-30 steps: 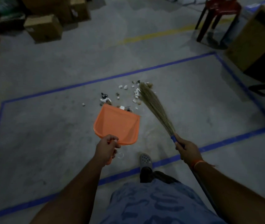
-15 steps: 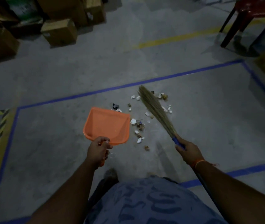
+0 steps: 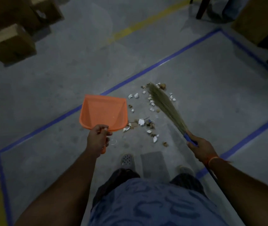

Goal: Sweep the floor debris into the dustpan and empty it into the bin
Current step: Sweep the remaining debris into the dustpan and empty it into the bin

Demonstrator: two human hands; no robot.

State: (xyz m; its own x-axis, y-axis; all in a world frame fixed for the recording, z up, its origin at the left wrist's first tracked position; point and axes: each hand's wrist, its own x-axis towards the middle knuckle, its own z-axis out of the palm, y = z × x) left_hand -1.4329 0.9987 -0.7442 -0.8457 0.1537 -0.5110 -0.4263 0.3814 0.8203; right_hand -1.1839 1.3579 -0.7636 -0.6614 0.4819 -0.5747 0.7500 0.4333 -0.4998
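Since the earlier frame the dustpan [image 3: 103, 111] had shifted left of the debris [image 3: 146, 115], so the scraps lay beside its right edge and not before its mouth, and the broom [image 3: 164, 105] had swung to the far right of the pile. The left hand [image 3: 98, 141] was curled round the dustpan's handle; the right hand [image 3: 201, 148] gripped the broom's blue handle. The pan looked empty, the debris scattered on the floor between pan and bristles. The risk, as it seemed: a sweep leftward would drive scraps against the pan's side wall or past it, because its open lip faced away from the person. No bin could be seen.
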